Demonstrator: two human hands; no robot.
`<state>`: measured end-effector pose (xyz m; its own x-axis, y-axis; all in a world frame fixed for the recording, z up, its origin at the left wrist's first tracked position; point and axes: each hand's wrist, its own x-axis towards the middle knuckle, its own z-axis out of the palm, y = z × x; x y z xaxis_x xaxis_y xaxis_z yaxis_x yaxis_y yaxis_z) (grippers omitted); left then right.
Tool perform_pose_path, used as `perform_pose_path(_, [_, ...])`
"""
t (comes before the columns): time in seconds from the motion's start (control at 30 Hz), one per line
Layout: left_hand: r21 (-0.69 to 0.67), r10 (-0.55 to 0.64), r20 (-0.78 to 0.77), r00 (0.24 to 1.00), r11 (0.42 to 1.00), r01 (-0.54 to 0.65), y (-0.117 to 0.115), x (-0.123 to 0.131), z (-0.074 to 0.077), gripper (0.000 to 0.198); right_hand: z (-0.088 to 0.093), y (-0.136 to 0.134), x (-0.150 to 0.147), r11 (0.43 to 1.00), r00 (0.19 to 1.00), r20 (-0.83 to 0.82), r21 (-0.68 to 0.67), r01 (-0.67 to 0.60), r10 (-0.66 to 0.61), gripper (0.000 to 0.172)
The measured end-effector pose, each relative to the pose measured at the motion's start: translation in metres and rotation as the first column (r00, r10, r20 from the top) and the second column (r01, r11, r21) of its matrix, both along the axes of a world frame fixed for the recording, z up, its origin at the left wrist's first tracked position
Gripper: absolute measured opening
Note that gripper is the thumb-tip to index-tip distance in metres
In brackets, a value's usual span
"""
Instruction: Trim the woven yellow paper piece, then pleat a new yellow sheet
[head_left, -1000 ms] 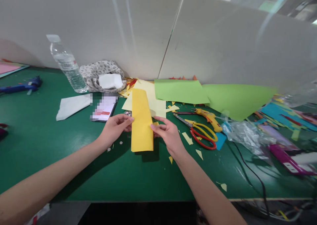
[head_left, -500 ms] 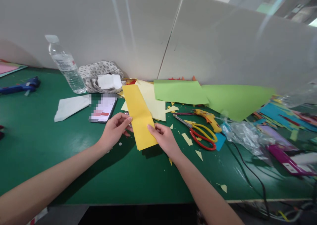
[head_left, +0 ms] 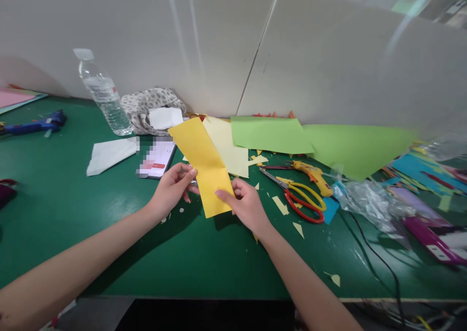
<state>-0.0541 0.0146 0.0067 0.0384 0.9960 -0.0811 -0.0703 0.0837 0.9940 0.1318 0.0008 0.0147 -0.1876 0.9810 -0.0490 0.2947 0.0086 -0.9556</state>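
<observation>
A folded strip of yellow paper (head_left: 207, 165) is held up above the green table, slanting away toward the upper left, with a crease across its middle. My left hand (head_left: 174, 187) pinches its left edge between thumb and fingers. On the right edge, near the lower end, my right hand (head_left: 245, 202) grips it with the thumb on top and the fingers behind. Behind the strip lies a sheet of pale yellow paper (head_left: 231, 151). Red-and-yellow-handled scissors (head_left: 301, 200) rest on the table to the right of my right hand.
A phone (head_left: 160, 158), a white tissue (head_left: 109, 155) and a tilted water bottle (head_left: 105, 97) are on the left. Green paper (head_left: 272, 134) leans by the partition. A yellow glue gun (head_left: 312, 175), clear plastic bag (head_left: 372, 200), purple power strip (head_left: 432, 241) and paper scraps lie right.
The strip's far end has swung left and bends more at the crease. Both hands keep their hold. The whole view has shifted slightly, so the table things appear further right.
</observation>
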Motion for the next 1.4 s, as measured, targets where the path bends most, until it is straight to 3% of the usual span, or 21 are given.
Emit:
perform_pose_path(0.13, [0.024,0.025,-0.022,0.999,0.999,-0.024,0.003,-0.003,-0.001,0.026,0.003,-0.001,0.001,0.989,0.990,-0.041,-0.049,-0.139,0.137,0.033])
perform_pose_path(0.23, [0.050,0.090,-0.007,0.996,0.995,-0.089,0.006,-0.007,0.001,0.028,0.003,0.000,0.003,0.993,0.992,0.037,0.020,-0.120,0.119,0.030])
perform_pose_path(0.37, [0.078,0.140,0.012,0.990,0.987,-0.140,0.009,-0.010,0.002,0.026,0.006,-0.001,0.005,0.987,0.976,0.211,0.139,-0.086,0.056,0.045])
perform_pose_path(0.57, [0.094,0.105,0.008,0.994,0.990,-0.105,0.008,-0.008,0.002,0.027,0.003,-0.002,0.004,0.981,0.976,0.190,0.134,-0.138,0.111,0.049])
perform_pose_path(0.73, [0.055,-0.009,-0.017,1.000,0.998,0.010,-0.001,-0.002,0.005,0.029,-0.002,-0.001,0.004,0.986,0.983,0.169,0.136,-0.092,0.069,0.049])
perform_pose_path(0.87, [0.046,-0.002,-0.037,0.999,0.999,0.003,-0.003,-0.001,0.006,0.027,-0.002,0.000,0.004,0.983,0.978,0.189,0.143,-0.118,0.090,0.049])
perform_pose_path(1.07, [0.022,-0.077,-0.116,0.990,0.997,0.080,-0.006,0.002,0.005,0.022,-0.001,0.000,0.003,0.996,0.997,0.001,0.044,-0.079,0.079,0.046])
perform_pose_path(1.23, [-0.027,-0.301,-0.178,0.937,0.953,0.301,-0.018,0.010,0.004,0.021,0.005,0.001,-0.002,0.992,0.969,-0.232,-0.113,0.063,-0.088,0.038])
perform_pose_path(1.4, [-0.041,-0.360,-0.142,0.922,0.933,0.358,-0.020,0.010,0.002,0.020,0.012,0.001,-0.005,0.970,0.928,-0.314,-0.194,0.145,-0.202,0.037])
